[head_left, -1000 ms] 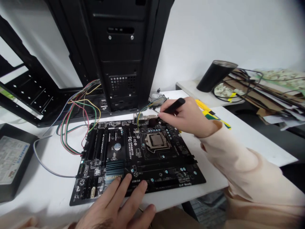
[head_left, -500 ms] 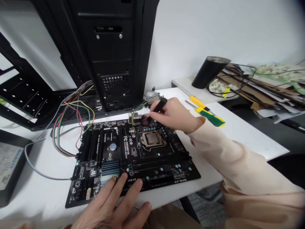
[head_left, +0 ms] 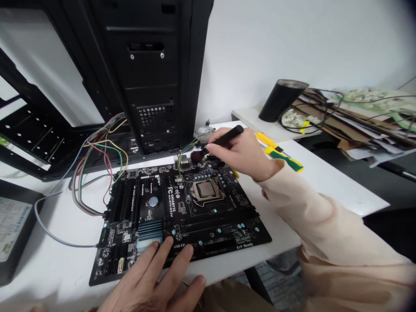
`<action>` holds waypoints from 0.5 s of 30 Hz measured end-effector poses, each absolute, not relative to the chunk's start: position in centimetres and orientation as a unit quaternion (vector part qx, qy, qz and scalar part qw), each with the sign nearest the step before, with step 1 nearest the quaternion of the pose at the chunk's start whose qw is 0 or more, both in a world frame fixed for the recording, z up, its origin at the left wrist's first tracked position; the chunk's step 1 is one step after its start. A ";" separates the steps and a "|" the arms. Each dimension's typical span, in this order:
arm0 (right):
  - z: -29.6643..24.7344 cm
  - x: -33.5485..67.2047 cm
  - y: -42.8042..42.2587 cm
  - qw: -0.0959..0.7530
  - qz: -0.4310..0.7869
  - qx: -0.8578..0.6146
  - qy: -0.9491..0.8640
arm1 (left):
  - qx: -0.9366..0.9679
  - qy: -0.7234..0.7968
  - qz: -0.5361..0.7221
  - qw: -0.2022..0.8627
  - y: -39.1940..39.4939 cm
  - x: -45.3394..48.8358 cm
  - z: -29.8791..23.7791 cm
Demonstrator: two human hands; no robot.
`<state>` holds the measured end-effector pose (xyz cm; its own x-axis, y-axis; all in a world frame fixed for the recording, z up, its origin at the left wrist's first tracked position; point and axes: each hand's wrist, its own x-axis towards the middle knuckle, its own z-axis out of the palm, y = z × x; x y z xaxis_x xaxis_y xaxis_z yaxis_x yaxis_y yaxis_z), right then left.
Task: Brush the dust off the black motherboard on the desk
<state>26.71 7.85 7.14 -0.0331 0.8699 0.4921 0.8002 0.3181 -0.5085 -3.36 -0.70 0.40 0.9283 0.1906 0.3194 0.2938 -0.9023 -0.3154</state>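
Note:
A black motherboard lies flat on the white table, its processor bare in the socket. My right hand is closed around the black handle of a soft brush. The brush's dark bristles are at the board's far edge, by the metal ports. With fingers spread, my left hand rests on the near edge of the board, beside the blue heatsink. Thin coloured wires run to the board's left side.
An open black computer case stands behind the board. At the left is a power supply. Yellow-and-green screwdrivers lie on the right. Farther back are a black tumbler and piled cardboard. A cooler fan sits behind my right hand.
My right hand has tilted the brush, so its handle now points up to the right and the bristles show more clearly. The left hand stays on the board.

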 end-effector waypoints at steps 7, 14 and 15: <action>6.8 27.1 8.1 0.317 -0.022 -0.620 -0.717 | -0.960 -0.145 -0.161 0.179 -0.8 -3.3 0.1; 6.9 26.2 7.3 0.325 0.073 -0.537 -0.775 | -0.954 -0.161 -0.194 0.164 -0.9 -3.2 -0.7; 7.0 26.2 7.2 0.346 0.099 -0.540 -0.761 | -0.950 -0.171 -0.211 0.156 -0.9 -3.0 -0.8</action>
